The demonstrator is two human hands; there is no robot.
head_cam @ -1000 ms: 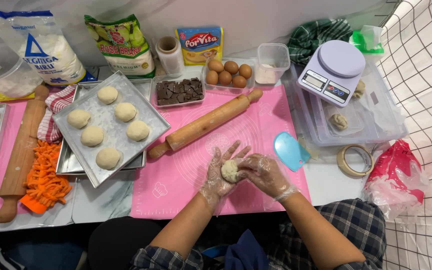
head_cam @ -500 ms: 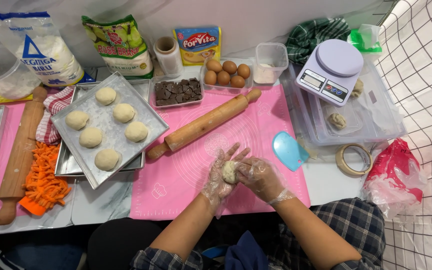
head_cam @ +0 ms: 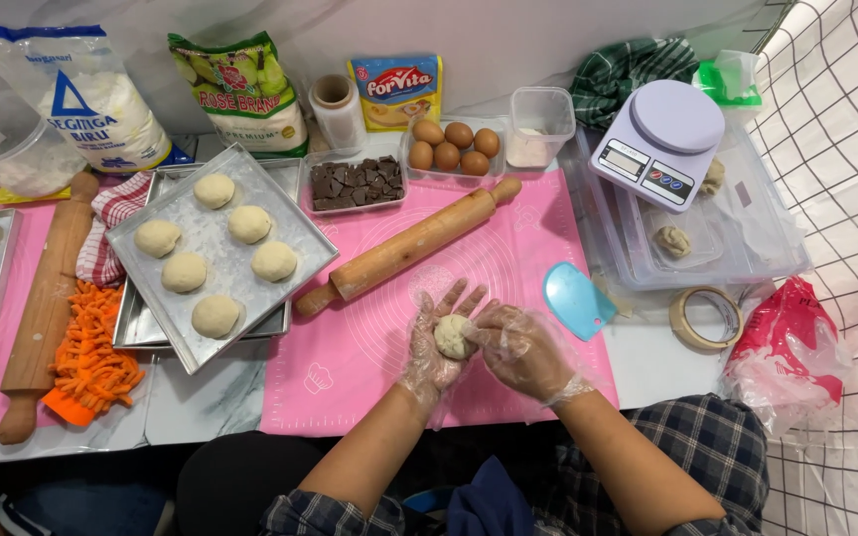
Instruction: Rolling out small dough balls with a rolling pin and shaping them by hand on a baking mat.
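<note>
While cupped: pale round dough ball (head_cam: 452, 335)

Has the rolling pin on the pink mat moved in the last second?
No. The rolling pin lies diagonally as before, its upper end near the egg tray, its lower end by the baking tray.

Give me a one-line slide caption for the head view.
Gloved left hand cups a dough ball while the right hand pinches it, above a pink mat beside a rolling pin.
</note>
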